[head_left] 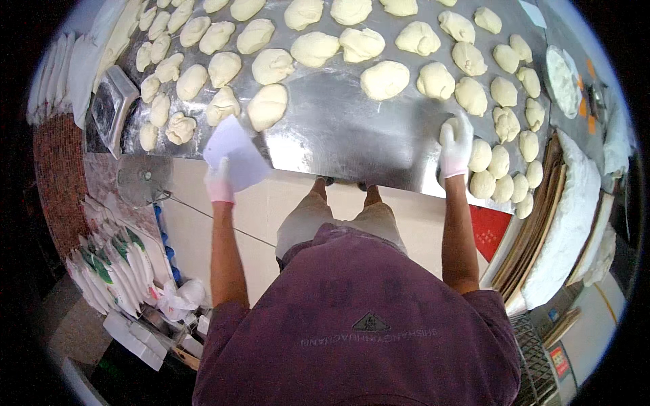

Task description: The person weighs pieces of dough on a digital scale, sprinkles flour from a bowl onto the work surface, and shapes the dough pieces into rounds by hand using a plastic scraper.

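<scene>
My left hand point(219, 181), in a white glove, grips the lower edge of a flat, pale four-sided dough scraper point(238, 152) over the near edge of the metal table point(325, 135). At the right of the table, my gloved right hand point(457, 145) is curled against a small dough piece point(447, 130); motion blurs its fingers. Beside this hand sit several rounded dough pieces point(480, 155) in a close group. Larger, rougher dough pieces point(267, 107) lie in rows over the far and left parts of the table.
A metal tray-like object point(114, 108) rests at the table's left end. A round container of white powder point(563, 81) is at the far right. Stacked boards point(531, 230) and white cloth point(565, 216) stand to the right. A fan point(143, 179) and white bags point(115, 267) are on the left.
</scene>
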### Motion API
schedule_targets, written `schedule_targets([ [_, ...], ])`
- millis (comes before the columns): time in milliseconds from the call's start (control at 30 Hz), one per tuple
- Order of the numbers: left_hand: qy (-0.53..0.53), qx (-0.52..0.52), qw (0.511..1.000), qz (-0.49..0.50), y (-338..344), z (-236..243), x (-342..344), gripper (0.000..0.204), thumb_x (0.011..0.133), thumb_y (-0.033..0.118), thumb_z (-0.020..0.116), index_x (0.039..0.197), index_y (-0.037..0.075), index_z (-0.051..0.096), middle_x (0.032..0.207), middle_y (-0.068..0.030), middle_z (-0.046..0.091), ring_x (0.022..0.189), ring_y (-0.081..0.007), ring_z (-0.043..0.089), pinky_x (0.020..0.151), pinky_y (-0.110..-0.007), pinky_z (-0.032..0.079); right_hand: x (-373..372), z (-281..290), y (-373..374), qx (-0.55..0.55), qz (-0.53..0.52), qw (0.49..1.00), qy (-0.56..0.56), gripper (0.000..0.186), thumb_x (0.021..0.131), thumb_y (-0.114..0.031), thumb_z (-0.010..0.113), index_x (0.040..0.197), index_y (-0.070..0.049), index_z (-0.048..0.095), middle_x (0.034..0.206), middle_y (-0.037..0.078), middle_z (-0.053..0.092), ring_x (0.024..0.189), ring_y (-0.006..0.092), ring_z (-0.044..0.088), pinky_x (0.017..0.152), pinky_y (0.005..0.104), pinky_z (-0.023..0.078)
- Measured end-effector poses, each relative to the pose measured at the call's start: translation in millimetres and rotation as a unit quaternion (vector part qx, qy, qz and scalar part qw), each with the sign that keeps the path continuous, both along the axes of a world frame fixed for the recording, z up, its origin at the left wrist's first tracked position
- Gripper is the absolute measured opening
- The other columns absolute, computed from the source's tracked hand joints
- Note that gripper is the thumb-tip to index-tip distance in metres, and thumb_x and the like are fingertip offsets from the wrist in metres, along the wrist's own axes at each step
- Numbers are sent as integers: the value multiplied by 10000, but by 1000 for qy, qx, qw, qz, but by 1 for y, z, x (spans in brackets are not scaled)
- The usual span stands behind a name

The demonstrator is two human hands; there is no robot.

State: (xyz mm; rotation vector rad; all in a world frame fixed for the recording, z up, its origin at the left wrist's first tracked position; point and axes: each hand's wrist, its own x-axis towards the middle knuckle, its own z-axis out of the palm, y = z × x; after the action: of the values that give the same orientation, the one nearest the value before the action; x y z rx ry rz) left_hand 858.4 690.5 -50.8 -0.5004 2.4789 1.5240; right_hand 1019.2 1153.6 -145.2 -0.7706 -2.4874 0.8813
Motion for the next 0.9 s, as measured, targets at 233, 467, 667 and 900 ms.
schedule_targets([
  [233, -27, -140, 971, -194, -43, -8, -84, 406, 906, 285, 588, 1126, -53, 636, 969, -100, 694, 889, -145, 611, 798, -316, 472, -36, 16, -118, -150, 57, 987, 13, 480, 879, -168, 576, 1310, 23, 487, 1308, 226, 496, 1231, 359, 466, 1071, 415, 344],
  [467, 214, -277, 746, -567, -11, -139, -89, 321, 898, 310, 525, 1034, 78, 701, 1025, -166, 689, 932, -316, 658, 793, -414, 504, -106, 20, -209, -228, 122, 965, -40, 749, 808, -259, 700, 1398, 48, 356, 1418, 269, 383, 1313, 369, 396, 1104, 425, 312],
  [667, -123, -21, 929, -350, 100, -74, -1, 385, 863, 347, 601, 1058, 24, 676, 980, -189, 684, 891, -283, 655, 802, -372, 500, -91, -45, -168, -312, -3, 949, -49, 715, 814, -302, 702, 1365, 41, 404, 1310, 243, 521, 1185, 334, 541, 992, 358, 444],
  [900, -55, -248, 937, -242, 14, -62, -58, 422, 838, 336, 657, 1065, -20, 656, 934, -219, 671, 860, -344, 639, 793, -433, 486, -120, 19, -164, -685, -3, 712, 154, 464, 900, -166, 533, 1316, 29, 469, 1066, 135, 619, 919, 226, 617, 750, 327, 526],
])
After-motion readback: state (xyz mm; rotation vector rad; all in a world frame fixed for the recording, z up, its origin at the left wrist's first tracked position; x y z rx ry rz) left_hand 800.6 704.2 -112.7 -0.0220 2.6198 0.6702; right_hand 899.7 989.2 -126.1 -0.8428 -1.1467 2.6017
